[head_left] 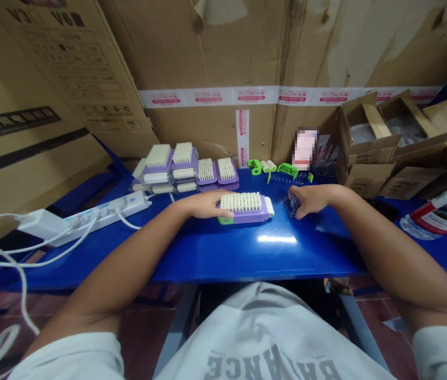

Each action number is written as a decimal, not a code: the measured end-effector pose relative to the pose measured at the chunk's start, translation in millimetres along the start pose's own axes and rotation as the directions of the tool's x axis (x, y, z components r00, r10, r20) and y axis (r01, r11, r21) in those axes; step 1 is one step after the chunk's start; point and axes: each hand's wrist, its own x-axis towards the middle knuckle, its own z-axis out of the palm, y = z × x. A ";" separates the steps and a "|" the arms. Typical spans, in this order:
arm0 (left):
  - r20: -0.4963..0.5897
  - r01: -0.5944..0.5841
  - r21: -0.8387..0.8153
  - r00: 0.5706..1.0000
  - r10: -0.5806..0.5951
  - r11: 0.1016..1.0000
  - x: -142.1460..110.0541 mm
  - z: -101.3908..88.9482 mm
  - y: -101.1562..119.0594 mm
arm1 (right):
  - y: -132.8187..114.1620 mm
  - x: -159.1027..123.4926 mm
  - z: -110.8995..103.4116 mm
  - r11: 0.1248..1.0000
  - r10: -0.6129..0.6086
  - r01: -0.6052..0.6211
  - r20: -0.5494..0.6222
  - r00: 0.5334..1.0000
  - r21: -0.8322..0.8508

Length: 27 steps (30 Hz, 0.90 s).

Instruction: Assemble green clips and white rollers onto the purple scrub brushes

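Observation:
In the head view, my left hand [207,204] grips the left end of a purple scrubbing brush [245,214] with cream bristles facing up. A white roller-like end and green trim show on the brush, which is over the blue table. To its right, my right hand [311,200] is closed around a small dark, see-through plastic piece [292,205], apart from the brush. Behind my hands lie bright green plastic parts [288,170], cream rollers [269,166] and a row of small clear bits. Several similar purple brushes [179,158] are stacked at the back left.
A white power strip [104,214] with cables lies on the left of the blue table [215,258]. Open cardboard boxes [370,177] stand at the back right, near a labelled plastic tub [441,214]. Large cardboard sheets [207,58] wall off the back.

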 end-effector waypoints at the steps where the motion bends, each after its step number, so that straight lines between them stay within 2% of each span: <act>1: 0.002 0.005 -0.004 1.000 -0.005 1.000 0.4 0.3 -1.2 | -3.6 0.7 -0.6 0.999 0.038 -0.038 0.021 0.999 0.003; 4: 0.011 0.013 0.001 1.000 -0.013 1.000 0.7 0.3 -3.6 | -14.3 4.0 -3.4 0.993 0.119 -0.119 0.087 0.989 0.000; 8: 0.015 -0.023 -0.005 1.000 0.023 1.000 -0.4 -1.1 -4.0 | -21.1 6.3 -7.0 0.988 0.152 -0.147 0.129 0.980 -0.054; 16: 0.001 0.003 -0.028 1.000 -0.003 1.000 -0.8 0.5 -5.0 | -4.4 -1.4 -0.8 0.999 0.029 -0.030 0.026 0.999 0.026; 21: -0.012 -0.011 -0.053 1.000 0.010 0.999 0.2 0.9 -2.7 | 4.6 -6.8 0.0 0.994 -0.099 0.095 -0.078 0.992 -0.046; 27: -0.012 0.018 -0.047 1.000 -0.019 0.999 0.0 -0.1 -0.3 | 1.3 -10.0 -0.4 0.985 -0.169 0.166 -0.070 0.983 -0.056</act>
